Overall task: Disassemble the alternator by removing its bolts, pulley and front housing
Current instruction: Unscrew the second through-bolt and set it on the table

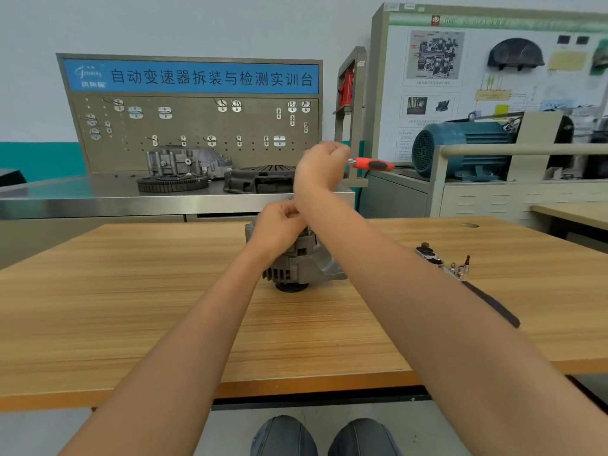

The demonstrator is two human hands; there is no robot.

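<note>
The grey alternator (297,268) stands on the wooden table (131,291), its black pulley end facing down toward me. My left hand (279,227) sits on its top with fingers curled around the upper part, hiding it. My right hand (320,166) is raised above and behind the alternator, gripping a red-and-black tool handle (373,164) that sticks out to the right. The tool's working end is hidden behind my hands, and my right forearm crosses over the alternator's right side.
A ratchet with sockets and small bits (444,260) lies on the table to the right, its black handle (493,306) partly under my right arm. Behind stands a steel bench (98,199) with gearbox parts, a pegboard and a blue motor (460,149).
</note>
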